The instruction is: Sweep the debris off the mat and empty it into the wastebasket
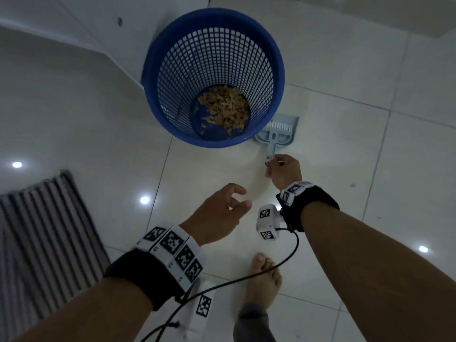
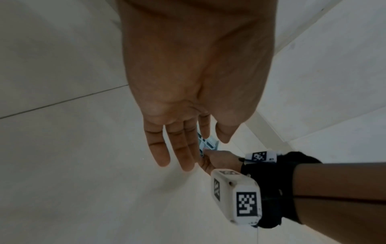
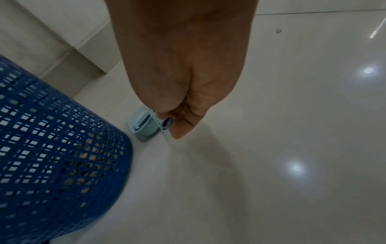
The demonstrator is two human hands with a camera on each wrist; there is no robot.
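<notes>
Blue wastebasket [image 1: 213, 77] rim hides the left part of the pale dustpan [image 1: 283, 134] in head view, right hand [image 1: 286, 171] fingers cover the handle end so the grip is unclear, striped mat [image 1: 44, 230] is cut off by the left edge, and debris [image 1: 224, 108] pieces are too small to identify.

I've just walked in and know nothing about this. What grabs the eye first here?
The blue plastic mesh wastebasket stands at the top centre of the tiled floor, with brown crumbly debris piled in its bottom. To its right, the right hand pinches the handle of a pale blue dustpan-and-brush set on the floor. The left hand hovers empty.
</notes>
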